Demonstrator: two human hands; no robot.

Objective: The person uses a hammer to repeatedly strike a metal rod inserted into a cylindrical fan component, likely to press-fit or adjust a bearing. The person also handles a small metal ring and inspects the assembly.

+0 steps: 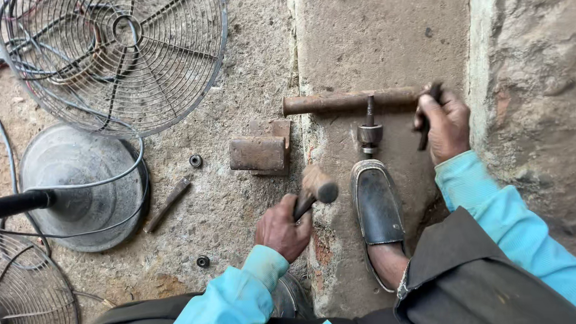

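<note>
I'm gripping the hammer in my left hand, fingers wrapped tight round the handle, its head hanging just above and to the right of my knuckles. My right hand is closing around a dark tool beside the end of the rusty pipe; I can't tell exactly what that tool is. Between my two hands the small shaft with its metal collar is standing upright against the pipe, and my shoe is sitting just below it, right beside the hammer head.

Here's what's worrying me: the hammer is hovering close to my toe, so a glancing blow could be sliding off the collar onto my foot. The pipe is round and lying loose, so it could be rolling away from my right hand. And my right fingers are sitting near the strike point, so a miss is catching them.
</note>
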